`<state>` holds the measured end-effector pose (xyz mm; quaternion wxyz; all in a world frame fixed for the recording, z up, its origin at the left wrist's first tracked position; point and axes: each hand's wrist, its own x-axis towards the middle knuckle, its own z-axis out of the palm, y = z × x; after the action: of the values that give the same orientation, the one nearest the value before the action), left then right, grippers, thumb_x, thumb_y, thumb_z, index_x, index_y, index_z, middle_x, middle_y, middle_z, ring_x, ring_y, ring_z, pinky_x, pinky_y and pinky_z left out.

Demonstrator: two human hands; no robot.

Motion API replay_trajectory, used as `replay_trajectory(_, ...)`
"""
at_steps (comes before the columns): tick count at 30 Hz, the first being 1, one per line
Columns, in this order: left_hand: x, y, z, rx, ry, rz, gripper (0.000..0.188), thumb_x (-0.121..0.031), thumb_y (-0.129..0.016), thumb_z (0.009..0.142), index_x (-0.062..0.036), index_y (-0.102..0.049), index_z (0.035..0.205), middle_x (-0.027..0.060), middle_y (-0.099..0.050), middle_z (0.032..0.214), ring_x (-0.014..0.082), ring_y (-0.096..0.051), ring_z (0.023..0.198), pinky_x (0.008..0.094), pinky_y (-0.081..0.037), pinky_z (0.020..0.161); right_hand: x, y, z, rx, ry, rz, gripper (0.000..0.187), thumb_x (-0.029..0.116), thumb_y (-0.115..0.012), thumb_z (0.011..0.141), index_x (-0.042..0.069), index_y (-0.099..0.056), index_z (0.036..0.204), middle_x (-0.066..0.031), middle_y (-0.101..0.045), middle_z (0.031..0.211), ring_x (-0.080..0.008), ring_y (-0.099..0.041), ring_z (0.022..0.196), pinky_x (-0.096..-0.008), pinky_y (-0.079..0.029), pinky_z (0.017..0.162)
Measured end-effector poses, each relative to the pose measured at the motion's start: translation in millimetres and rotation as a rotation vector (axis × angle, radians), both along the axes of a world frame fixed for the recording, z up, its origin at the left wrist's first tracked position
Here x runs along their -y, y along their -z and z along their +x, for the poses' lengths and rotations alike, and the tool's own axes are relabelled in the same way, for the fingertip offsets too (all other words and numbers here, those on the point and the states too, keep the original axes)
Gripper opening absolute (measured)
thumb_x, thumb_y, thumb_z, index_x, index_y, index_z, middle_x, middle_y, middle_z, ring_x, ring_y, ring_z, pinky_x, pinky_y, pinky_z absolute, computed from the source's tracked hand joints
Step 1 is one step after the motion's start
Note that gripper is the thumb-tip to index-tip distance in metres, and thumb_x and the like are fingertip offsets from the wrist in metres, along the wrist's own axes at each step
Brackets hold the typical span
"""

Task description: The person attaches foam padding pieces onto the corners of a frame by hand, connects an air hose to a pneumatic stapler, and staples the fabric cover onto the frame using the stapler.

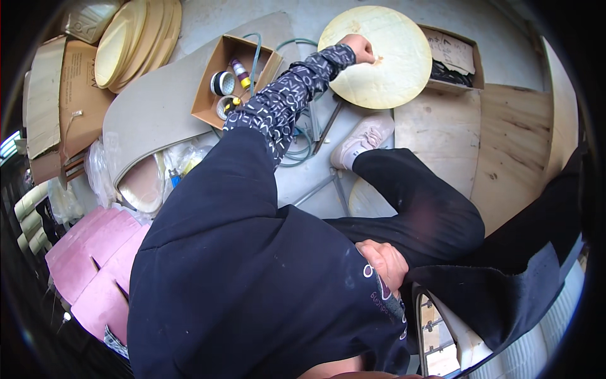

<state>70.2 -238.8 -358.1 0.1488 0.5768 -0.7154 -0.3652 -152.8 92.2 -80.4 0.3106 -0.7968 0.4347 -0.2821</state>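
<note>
My left hand (358,48), at the end of a patterned sleeve cover, rests near the middle of a pale yellow round disc (404,69). Its fingers are curled closed against the surface; whatever they pinch is hidden. Small brownish marks show on the disc beside the fingertips. My right hand (386,262) sits low at my lap, by the printed front of my black top. Its fingers are bent and pressed together, and the top partly covers it, so I cannot make out what they hold.
An open cardboard box (205,104) with tape rolls stands left of the disc, near a green hose (303,155). Behind the disc's right side is another box (470,60). Stacked round discs (142,38), a grey curved panel (145,120) and pink sheets (95,252) lie leftward; plywood (514,132) is rightward.
</note>
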Motion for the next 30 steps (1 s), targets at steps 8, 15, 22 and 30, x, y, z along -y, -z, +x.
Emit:
replay_trajectory(8, -28, -57, 47, -1.577, -0.109, 0.680, 0.004, -0.008, -0.061, 0.090, -0.0046, -0.060, 0.088, 0.0018, -0.049, 0.071, 0.0125, -0.044, 0.061, 0.0313, -0.042, 0.066, -3, 0, -2, 0.035, -0.034, -0.023, 0.032, 0.003, -0.068, 0.071, 0.004, -0.064, 0.103, -0.0062, -0.067, 0.083, -0.0192, -0.062, 0.062, -0.0296, -0.047, 0.055)
replay_trajectory(15, -37, -101, 38, -1.510, -0.096, 0.602, 0.006, -0.009, -0.063, 0.089, -0.0037, -0.063, 0.090, 0.0013, -0.052, 0.070, 0.0121, -0.044, 0.060, 0.0313, -0.044, 0.066, -7, 7, -5, 0.045, 0.013, -0.082, 0.038, -0.002, -0.073, 0.070, 0.004, -0.063, 0.105, -0.0071, -0.068, 0.083, -0.0197, -0.062, 0.062, -0.0299, -0.048, 0.055)
replay_trajectory(22, -17, -34, 21, -1.230, -0.347, 0.634, 0.009, -0.007, -0.070, 0.084, -0.0016, -0.067, 0.090, 0.0045, -0.064, 0.074, 0.0114, -0.058, 0.061, 0.0235, -0.051, 0.057, -12, 9, -6, 0.047, 0.013, -0.075, 0.038, -0.003, -0.074, 0.070, 0.004, -0.063, 0.105, -0.0068, -0.067, 0.082, -0.0196, -0.062, 0.062, -0.0295, -0.048, 0.055)
replay_trajectory(30, -13, 23, 11, 0.029, -0.229, -0.048, 0.028, -0.031, -0.074, 0.075, -0.0049, -0.073, 0.084, 0.0031, -0.069, 0.070, 0.0102, -0.062, 0.060, 0.0273, -0.052, 0.060, -4, 9, 2, 0.105, 0.007, -0.047, 0.035, -0.004, -0.073, 0.069, 0.004, -0.065, 0.101, -0.0066, -0.066, 0.081, -0.0187, -0.062, 0.061, -0.0282, -0.048, 0.054)
